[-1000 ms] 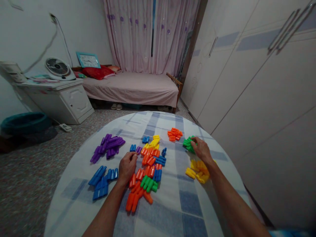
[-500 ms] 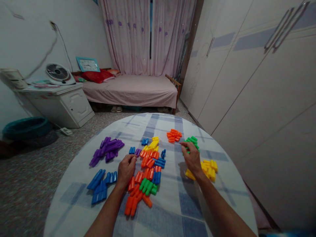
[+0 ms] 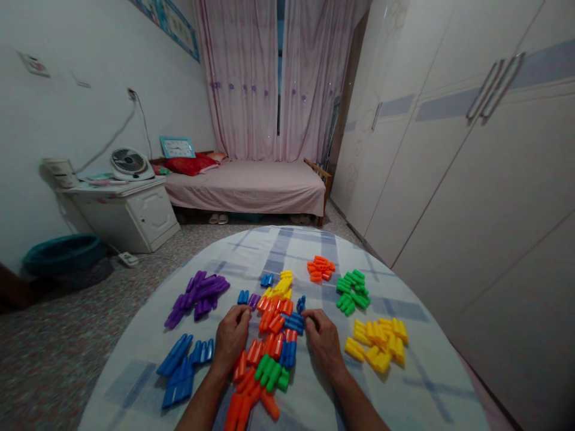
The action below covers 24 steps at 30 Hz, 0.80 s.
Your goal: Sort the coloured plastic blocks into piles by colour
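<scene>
In the head view an assembled figure of plastic tube-shaped building blocks lies down the middle of the table, mostly orange with yellow, blue, green and purple parts. My left hand rests at its left side with curled fingers, fingertips next to a small purple block. On the other side, my right hand has its fingers drawn together beside the blue blocks of the figure. What either hand pinches, if anything, is hidden. A small dark blue block stands just above my right fingertips.
Loose blocks lie in piles on the checked tablecloth: purple and blue at left, orange, green and yellow at right. Beyond are a bed, a wardrobe and a cabinet with a fan.
My right hand has moved left from the green pile to the figure's right side. My left hand stays by the purple block. The camera view has tilted up a little.
</scene>
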Each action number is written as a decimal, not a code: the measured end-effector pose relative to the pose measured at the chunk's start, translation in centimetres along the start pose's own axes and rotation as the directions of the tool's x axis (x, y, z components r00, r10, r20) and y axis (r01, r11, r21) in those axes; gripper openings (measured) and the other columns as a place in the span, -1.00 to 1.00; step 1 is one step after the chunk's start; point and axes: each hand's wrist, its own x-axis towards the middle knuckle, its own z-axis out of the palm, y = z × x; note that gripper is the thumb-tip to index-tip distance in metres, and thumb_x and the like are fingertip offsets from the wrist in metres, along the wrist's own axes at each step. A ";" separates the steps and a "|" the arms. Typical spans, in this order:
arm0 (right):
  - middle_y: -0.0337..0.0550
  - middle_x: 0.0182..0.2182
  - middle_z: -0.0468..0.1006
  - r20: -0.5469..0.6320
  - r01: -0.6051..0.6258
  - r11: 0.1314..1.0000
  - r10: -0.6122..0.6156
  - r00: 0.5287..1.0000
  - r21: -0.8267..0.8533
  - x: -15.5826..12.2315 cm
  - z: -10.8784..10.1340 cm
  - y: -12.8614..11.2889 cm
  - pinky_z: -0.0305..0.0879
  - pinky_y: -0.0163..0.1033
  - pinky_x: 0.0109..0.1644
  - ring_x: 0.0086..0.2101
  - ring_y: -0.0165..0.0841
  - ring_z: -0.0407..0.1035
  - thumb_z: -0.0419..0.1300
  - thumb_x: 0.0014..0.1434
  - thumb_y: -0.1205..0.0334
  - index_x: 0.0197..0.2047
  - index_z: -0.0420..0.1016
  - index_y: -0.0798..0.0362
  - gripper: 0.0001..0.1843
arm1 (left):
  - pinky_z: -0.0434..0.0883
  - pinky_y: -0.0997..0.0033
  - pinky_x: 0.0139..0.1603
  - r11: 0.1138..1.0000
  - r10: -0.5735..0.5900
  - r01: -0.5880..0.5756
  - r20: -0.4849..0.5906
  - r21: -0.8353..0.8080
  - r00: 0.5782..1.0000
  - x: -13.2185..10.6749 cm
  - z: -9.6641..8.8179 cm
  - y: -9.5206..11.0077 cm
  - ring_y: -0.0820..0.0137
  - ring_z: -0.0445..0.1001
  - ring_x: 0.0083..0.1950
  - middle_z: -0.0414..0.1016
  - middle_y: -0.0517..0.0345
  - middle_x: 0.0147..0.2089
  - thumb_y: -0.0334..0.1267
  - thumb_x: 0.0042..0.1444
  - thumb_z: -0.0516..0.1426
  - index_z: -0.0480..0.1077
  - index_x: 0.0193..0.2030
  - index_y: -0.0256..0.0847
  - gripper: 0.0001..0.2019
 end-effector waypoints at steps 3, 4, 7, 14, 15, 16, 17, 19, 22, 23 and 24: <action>-0.14 -0.33 0.56 -0.007 0.000 1.000 0.000 1.000 -0.006 -0.1 0.2 -0.2 0.31 -0.22 -0.17 -0.28 -0.27 0.45 -0.04 0.12 0.26 -0.32 0.50 -0.02 -0.72 | 0.40 0.30 -0.15 1.000 -0.004 0.004 -0.005 -0.004 1.000 0.0 0.0 0.1 0.26 0.49 -0.21 0.56 0.07 -0.28 -0.05 0.08 0.00 0.49 -0.31 -0.18 -0.68; -0.14 -0.34 0.56 -0.012 0.002 1.000 -0.002 1.000 0.001 -0.2 0.3 -0.2 0.32 -0.21 -0.18 -0.29 -0.26 0.45 -0.04 0.12 0.26 -0.33 0.50 -0.03 -0.72 | 0.40 0.30 -0.15 1.000 -0.006 0.006 -0.008 -0.004 1.000 0.0 0.1 0.1 0.25 0.50 -0.21 0.56 0.07 -0.28 -0.04 0.07 0.01 0.49 -0.31 -0.17 -0.68; -0.15 -0.37 0.56 -0.018 0.014 1.000 -0.014 1.000 0.024 -0.2 0.5 0.3 0.32 -0.19 -0.21 -0.31 -0.24 0.45 -0.04 0.12 0.24 -0.35 0.50 -0.07 -0.73 | 0.42 0.30 -0.17 1.000 -0.012 0.012 -0.009 -0.003 1.000 0.0 0.1 -0.1 0.24 0.51 -0.22 0.57 0.08 -0.29 -0.01 0.06 0.02 0.49 -0.32 -0.16 -0.68; -0.18 -0.39 0.54 -0.038 0.020 0.997 -0.017 0.999 0.070 0.0 1.0 1.3 0.32 -0.18 -0.21 -0.32 -0.23 0.46 -0.03 0.10 0.22 -0.37 0.49 -0.09 -0.74 | 0.45 0.31 -0.19 1.000 0.005 -0.004 -0.026 0.011 1.000 0.1 0.1 -0.2 0.24 0.53 -0.23 0.58 0.09 -0.30 0.02 0.03 0.03 0.51 -0.34 -0.15 -0.66; -0.18 -0.39 0.54 -0.041 0.017 0.997 -0.014 0.999 0.072 0.0 1.0 1.3 0.32 -0.18 -0.21 -0.32 -0.23 0.46 -0.03 0.09 0.23 -0.38 0.49 -0.10 -0.75 | 0.45 0.31 -0.19 1.000 0.003 -0.002 -0.025 0.016 1.000 0.1 0.1 -0.2 0.23 0.53 -0.23 0.58 0.09 -0.30 0.03 0.03 0.02 0.51 -0.34 -0.15 -0.65; -0.18 -0.40 0.54 -0.044 0.016 0.997 -0.012 0.999 0.074 0.0 1.0 1.2 0.32 -0.18 -0.22 -0.33 -0.23 0.46 -0.03 0.09 0.23 -0.38 0.49 -0.10 -0.75 | 0.45 0.30 -0.18 1.000 0.001 0.000 -0.024 0.020 1.000 0.0 0.1 -0.2 0.22 0.53 -0.22 0.58 0.09 -0.29 0.03 0.03 0.02 0.51 -0.34 -0.15 -0.65; -0.18 -0.40 0.54 -0.046 0.015 0.997 -0.012 0.999 0.077 0.0 1.0 1.2 0.32 -0.18 -0.22 -0.33 -0.22 0.46 -0.02 0.08 0.23 -0.39 0.49 -0.10 -0.75 | 0.45 0.30 -0.17 1.000 -0.001 0.001 -0.021 0.024 1.000 0.0 0.1 -0.2 0.22 0.54 -0.21 0.58 0.08 -0.28 0.03 0.03 0.02 0.51 -0.34 -0.15 -0.65; -0.17 -0.40 0.54 -0.048 0.016 0.997 -0.012 0.999 0.081 0.0 0.9 1.0 0.31 -0.18 -0.23 -0.33 -0.22 0.46 -0.02 0.08 0.22 -0.39 0.49 -0.11 -0.75 | 0.45 0.29 -0.15 1.000 0.001 -0.001 -0.014 0.027 1.000 0.0 0.1 -0.3 0.22 0.54 -0.19 0.58 0.08 -0.26 0.02 0.03 0.02 0.51 -0.34 -0.14 -0.66; -0.17 -0.40 0.54 -0.042 0.008 0.997 -0.005 0.999 0.081 0.0 0.9 1.0 0.32 -0.17 -0.23 -0.33 -0.22 0.45 -0.03 0.09 0.22 -0.38 0.49 -0.10 -0.74 | 0.45 0.30 -0.15 1.000 0.011 -0.011 -0.016 0.029 1.000 0.0 0.1 -0.4 0.22 0.54 -0.19 0.58 0.09 -0.26 0.01 0.04 0.02 0.50 -0.34 -0.13 -0.67; -0.17 -0.40 0.54 -0.043 0.009 0.997 -0.006 0.999 0.080 0.0 0.9 1.0 0.32 -0.18 -0.23 -0.33 -0.22 0.45 -0.03 0.09 0.22 -0.38 0.49 -0.10 -0.74 | 0.45 0.31 -0.16 0.999 0.014 -0.013 -0.018 0.031 1.000 -0.1 0.2 -0.4 0.22 0.54 -0.19 0.58 0.09 -0.26 0.01 0.04 0.02 0.50 -0.34 -0.13 -0.68; -0.17 -0.40 0.54 -0.044 0.013 0.997 -0.009 0.999 0.081 0.0 0.9 1.1 0.32 -0.18 -0.22 -0.32 -0.22 0.46 -0.03 0.10 0.22 -0.38 0.48 -0.10 -0.74 | 0.45 0.31 -0.16 0.999 0.017 -0.016 -0.020 0.033 1.000 -0.1 0.2 -0.5 0.22 0.54 -0.19 0.58 0.09 -0.26 0.01 0.04 0.02 0.50 -0.34 -0.13 -0.68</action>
